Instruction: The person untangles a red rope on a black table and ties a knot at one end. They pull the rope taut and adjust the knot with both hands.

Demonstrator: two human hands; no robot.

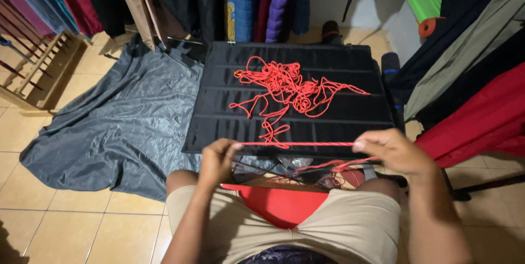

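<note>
- Stretching a length of thin red cord tight between both hands, the person sits with knees toward a black fabric panel spread flat in front of them.
- That taut bit runs pretty much level, just over the near edge of the panel, from the left hand to the right hand.
- Left-hand grip: thumb and fingers pinched shut on the cord's end. Right-hand grip: fingertips closed on the cord too, with a second strand dropping off below it toward the lap.
- The rest of the cord is a loose, messy tangle lying on the middle of the panel, with loops and a few small coiled bits; one loop trails down toward the taut stretch.
- A red cloth lies in the lap, across beige shorts.
- Hard to make out: the dark jumble between the knees, where some clear plastic and more red cord show, but it's too shadowy to sort out.
- A grey sheet lies crumpled on the tiled floor left of the panel, partly tucked under it.
- Hanging clothes along the top and right are cut off by the frame, so only their lower parts show.
</note>
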